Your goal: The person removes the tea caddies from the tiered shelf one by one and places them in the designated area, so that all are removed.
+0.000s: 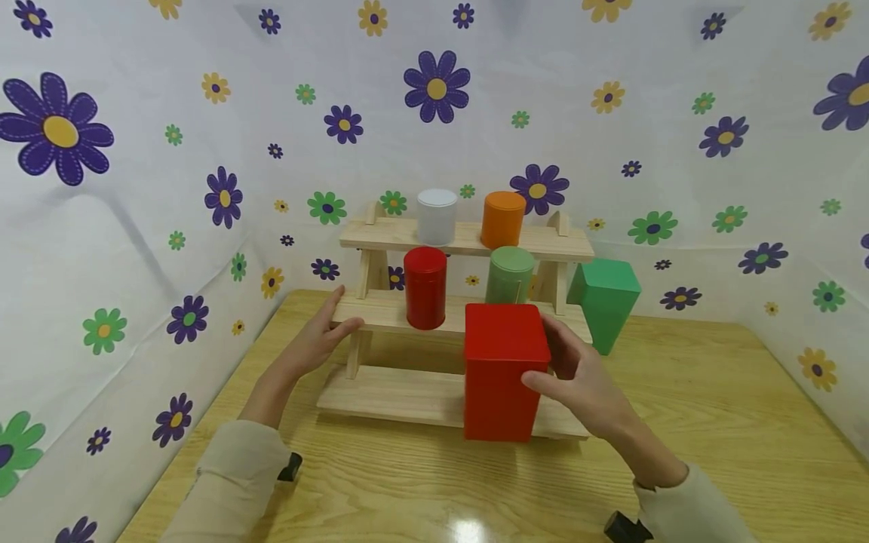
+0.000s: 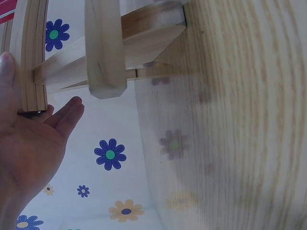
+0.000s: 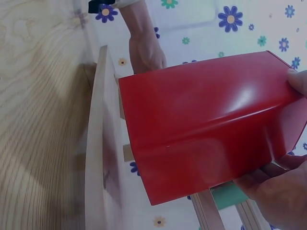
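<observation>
A red rectangular box (image 1: 505, 377) is held in my right hand (image 1: 584, 377), thumb on its near side and fingers on its far right side. The right wrist view shows the red box (image 3: 206, 124) tilted, with a gap between it and the lowest shelf (image 3: 98, 139). My left hand (image 1: 317, 332) touches the left end of the middle shelf (image 1: 373, 311) of a three-tier wooden rack. In the left wrist view the left hand (image 2: 33, 148) has its fingers extended past the shelf end. A red canister (image 1: 425, 290) and a light green canister (image 1: 511, 275) stand on that shelf.
On the top shelf (image 1: 468, 237) stand a white canister (image 1: 437, 219) and an orange canister (image 1: 503, 220). A green box (image 1: 606, 302) stands on the wooden table (image 1: 706, 407) behind the rack's right side. Flower-patterned cloth (image 1: 271, 136) walls the table's back and sides.
</observation>
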### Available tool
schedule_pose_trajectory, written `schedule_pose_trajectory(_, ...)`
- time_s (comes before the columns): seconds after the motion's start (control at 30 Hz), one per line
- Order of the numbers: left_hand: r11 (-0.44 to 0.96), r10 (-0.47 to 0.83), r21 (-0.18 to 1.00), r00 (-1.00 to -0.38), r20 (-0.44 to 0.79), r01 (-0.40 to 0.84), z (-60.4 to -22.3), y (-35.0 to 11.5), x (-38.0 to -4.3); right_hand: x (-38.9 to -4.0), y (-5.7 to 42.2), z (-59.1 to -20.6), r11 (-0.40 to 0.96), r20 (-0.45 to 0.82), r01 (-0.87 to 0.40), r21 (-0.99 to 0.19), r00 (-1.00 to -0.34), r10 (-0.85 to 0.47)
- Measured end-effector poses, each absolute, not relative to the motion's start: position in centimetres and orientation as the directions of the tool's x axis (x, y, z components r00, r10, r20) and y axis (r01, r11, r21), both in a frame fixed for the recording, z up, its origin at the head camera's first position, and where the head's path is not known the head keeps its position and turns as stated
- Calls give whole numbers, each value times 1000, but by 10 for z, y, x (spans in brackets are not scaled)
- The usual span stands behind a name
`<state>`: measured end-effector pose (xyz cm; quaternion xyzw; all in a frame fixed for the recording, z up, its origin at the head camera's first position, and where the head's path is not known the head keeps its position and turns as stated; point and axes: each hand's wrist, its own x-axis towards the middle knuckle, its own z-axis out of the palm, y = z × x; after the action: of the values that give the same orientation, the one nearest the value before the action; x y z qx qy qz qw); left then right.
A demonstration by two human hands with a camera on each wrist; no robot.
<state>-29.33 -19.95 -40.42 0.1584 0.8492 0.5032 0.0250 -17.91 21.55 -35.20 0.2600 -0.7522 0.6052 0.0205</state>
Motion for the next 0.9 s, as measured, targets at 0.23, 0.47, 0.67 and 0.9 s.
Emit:
schedule_pose_trajectory(0.23, 448, 284, 864, -953, 107, 231, -405, -199, -295, -173, 239, -348, 139, 357, -422, -896, -870, -341)
schedule_pose_trajectory(0.47, 450, 282, 864, -954, 104, 228, -406, -199, -294, -168, 261, -344, 139, 359, -422, -896, -871, -336)
schedule_pose_trajectory(0.67, 444, 283, 865, -953, 112, 234, -407, -200, -294, -165, 280, -343, 123, 343, -398, -909, -883, -321)
schedule_pose_trajectory(0.9, 444, 277, 867, -955, 108, 227, -407, -200, -295, -162, 305, -346, -21, 397, -417, -909, -848, -352)
